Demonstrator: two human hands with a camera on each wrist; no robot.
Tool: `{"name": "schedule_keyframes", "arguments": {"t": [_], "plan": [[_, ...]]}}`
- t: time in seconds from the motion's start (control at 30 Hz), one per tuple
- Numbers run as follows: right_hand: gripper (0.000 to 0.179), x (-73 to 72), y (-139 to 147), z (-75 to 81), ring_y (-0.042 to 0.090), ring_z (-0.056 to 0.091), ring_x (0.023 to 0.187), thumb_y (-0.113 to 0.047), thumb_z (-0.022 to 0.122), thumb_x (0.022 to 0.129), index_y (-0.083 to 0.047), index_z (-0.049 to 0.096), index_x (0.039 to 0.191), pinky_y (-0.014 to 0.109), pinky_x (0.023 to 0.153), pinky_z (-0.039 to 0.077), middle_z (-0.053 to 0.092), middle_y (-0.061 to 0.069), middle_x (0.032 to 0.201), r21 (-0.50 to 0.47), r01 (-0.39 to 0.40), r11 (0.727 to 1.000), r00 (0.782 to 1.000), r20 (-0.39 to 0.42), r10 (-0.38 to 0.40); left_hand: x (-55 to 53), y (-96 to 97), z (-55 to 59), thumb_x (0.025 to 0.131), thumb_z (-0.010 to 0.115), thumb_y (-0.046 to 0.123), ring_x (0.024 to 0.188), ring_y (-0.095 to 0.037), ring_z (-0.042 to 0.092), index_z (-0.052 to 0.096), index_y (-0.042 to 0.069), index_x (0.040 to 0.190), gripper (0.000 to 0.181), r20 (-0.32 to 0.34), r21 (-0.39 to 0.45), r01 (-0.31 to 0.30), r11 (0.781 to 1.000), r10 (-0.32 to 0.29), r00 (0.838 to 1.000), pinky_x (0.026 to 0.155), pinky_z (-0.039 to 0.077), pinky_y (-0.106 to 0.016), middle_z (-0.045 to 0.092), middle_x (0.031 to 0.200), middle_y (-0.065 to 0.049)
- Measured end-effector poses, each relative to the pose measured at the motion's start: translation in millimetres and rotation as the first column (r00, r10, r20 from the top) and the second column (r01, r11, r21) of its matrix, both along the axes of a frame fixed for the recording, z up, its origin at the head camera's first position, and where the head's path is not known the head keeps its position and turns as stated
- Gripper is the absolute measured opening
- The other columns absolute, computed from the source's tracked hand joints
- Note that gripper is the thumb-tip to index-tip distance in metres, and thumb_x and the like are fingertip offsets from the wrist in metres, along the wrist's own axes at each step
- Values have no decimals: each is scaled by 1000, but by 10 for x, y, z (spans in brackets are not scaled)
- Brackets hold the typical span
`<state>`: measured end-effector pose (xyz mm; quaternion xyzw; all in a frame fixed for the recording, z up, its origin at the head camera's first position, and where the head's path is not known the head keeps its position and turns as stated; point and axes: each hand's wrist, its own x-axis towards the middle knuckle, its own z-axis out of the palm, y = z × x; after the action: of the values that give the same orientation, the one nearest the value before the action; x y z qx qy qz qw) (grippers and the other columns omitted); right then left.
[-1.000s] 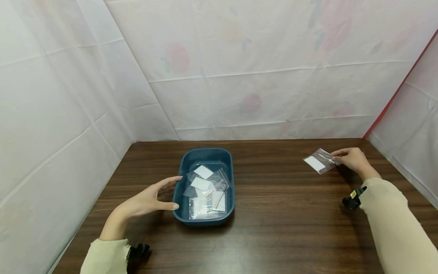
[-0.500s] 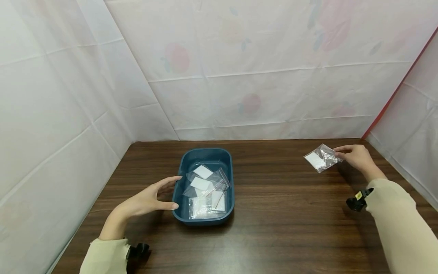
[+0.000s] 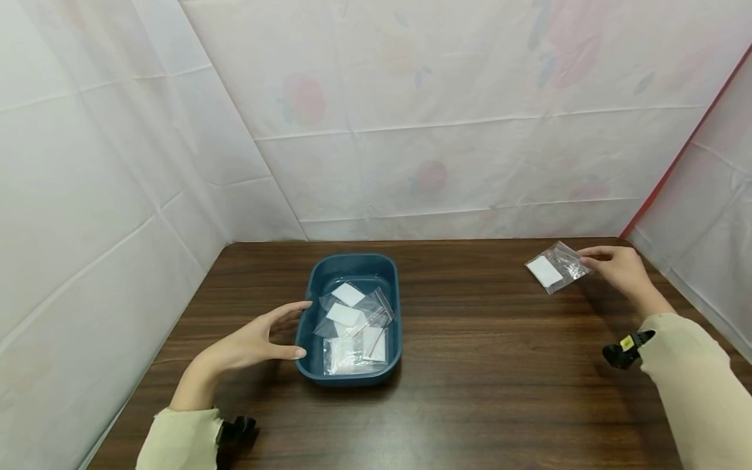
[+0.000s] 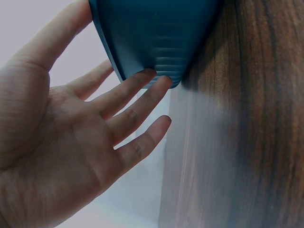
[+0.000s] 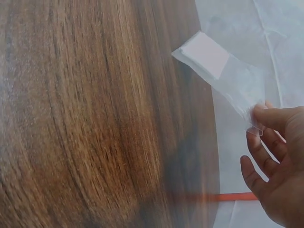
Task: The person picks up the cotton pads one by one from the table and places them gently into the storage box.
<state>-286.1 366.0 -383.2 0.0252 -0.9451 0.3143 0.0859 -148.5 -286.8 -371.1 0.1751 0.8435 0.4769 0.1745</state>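
My right hand [image 3: 623, 271] pinches one corner of a clear zip-lock bag [image 3: 566, 262] between thumb and fingers, at the back right of the table. A white rectangular piece [image 5: 206, 54] lies at the bag's far end, away from the fingers. On the left, my left hand [image 3: 249, 343] rests against the side of a dark blue plastic bin [image 3: 401, 326], thumb and fingers spread and nearly straight. The left wrist view shows the fingertips along the bin's ribbed outer wall [image 4: 166, 52]. Inside the bin lie several similar clear bags [image 3: 346, 316] with white pieces, overlapping one another.
The dark wood-grain table [image 3: 470, 365] stretches between the bin and my right hand. Pale printed sheeting [image 3: 470, 130] hangs behind and at both sides of the table. A red strip [image 3: 675, 163] runs up the back right corner.
My right hand has drawn slightly to the right and back with the zip-lock bag, which has changed its tilt and flattened out. The left hand and the bin have stayed almost still.
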Motion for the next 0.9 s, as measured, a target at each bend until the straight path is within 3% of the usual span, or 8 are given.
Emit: {"name": "schedule_keyframes", "arguments": {"t": [0.17,0.37,0.47,0.67,0.9], "plan": [[42,27,-25,53,13,52,71,-31,60,101,5,68,119,27,56,43,67,24,106,-8,3,1000,1000,-22,-3,-3,-3,-3,87,78,24,144,-46,22,29,9,155,85,-1,1,0,1000,0,1000,111,26,-64,24,159,-19],[46,62,-72,123,17,58,74,-38,60,100,3,67,121,27,57,45,71,10,91,-26,15,1000,1000,-17,-16,1,-10,-3,87,78,25,144,-46,22,30,11,155,84,-2,1,1,1000,-1,1000,111,26,-63,24,159,-19],[47,84,-106,145,18,59,76,-40,60,99,2,67,121,26,58,45,71,13,93,-31,22,999,999,-24,-23,3,-10,-1,87,78,25,144,-46,22,30,11,155,84,-2,4,2,1000,-2,1000,111,26,-63,24,159,-19],[46,145,-191,160,4,53,78,-39,59,100,1,68,121,22,59,44,65,27,117,-33,25,999,997,-65,-27,14,-8,0,88,78,24,144,-46,23,29,9,155,85,-2,3,3,1000,-3,1000,111,26,-64,24,159,-19],[43,213,-284,185,-10,50,79,-37,61,99,0,68,121,17,60,44,68,17,113,-64,6,998,995,-103,-13,20,-3,3,87,78,24,143,-45,23,29,9,155,85,-6,-4,-2,1000,2,1000,110,26,-64,25,159,-18]]}}
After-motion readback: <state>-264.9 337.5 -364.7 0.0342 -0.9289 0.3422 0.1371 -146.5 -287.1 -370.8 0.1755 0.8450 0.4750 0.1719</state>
